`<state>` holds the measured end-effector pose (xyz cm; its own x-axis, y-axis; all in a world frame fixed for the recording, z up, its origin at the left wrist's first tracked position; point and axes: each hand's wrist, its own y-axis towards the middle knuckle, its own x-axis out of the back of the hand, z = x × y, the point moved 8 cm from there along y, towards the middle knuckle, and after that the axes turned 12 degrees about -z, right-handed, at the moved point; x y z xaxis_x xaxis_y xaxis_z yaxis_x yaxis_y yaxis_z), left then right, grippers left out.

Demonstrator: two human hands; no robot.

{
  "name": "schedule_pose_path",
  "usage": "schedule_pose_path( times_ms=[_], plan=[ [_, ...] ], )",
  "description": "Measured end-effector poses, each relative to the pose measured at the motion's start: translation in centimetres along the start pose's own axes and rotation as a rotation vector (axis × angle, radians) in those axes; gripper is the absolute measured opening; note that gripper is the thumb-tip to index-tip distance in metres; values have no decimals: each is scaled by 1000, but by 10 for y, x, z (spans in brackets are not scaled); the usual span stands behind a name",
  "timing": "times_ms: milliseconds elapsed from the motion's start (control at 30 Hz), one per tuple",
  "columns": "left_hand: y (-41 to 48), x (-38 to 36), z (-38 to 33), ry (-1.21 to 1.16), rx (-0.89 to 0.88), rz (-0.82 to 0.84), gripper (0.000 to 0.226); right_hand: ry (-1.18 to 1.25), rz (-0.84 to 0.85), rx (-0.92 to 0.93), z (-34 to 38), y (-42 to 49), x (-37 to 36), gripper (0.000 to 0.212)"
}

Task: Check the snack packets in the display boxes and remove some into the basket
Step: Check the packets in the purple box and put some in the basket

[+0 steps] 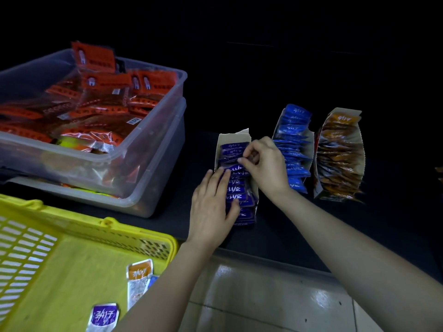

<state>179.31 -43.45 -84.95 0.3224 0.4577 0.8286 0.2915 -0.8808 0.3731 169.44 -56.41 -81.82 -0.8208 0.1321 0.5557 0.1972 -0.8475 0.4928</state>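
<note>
Our right hand (263, 161) pinches a purple packet (233, 168) in its display box (233, 136). Our left hand (212, 204) lies flat on the row. The yellow basket (134, 227) nearby holds only a few packets, so we judge most checking remains.

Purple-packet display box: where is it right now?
Head view, right of centre on the dark shelf: the purple-packet display box, leftmost of three, beside the blue-packet box; left hand rests on its purple packets, right hand pinches one.
</note>
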Motion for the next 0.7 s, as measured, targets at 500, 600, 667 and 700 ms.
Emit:
schedule_pose_path(
  times_ms=[500, 600, 667, 700],
  plan=[
    [3, -4, 1, -28, 64, 113, 72, 29, 111, 41, 4, -14, 4, 13],
    [4, -3, -1, -31, 62, 126, 74, 1, 69, 79, 8, -11, 15, 6],
    [5, -1, -1, -41, 77, 123, 76, 38, 19, 71, 12, -8, 27, 7],
    [5, 0, -1, -53, 88, 120, 76, 72, -2, 52, 13, -6, 34, 9]
  ],
)
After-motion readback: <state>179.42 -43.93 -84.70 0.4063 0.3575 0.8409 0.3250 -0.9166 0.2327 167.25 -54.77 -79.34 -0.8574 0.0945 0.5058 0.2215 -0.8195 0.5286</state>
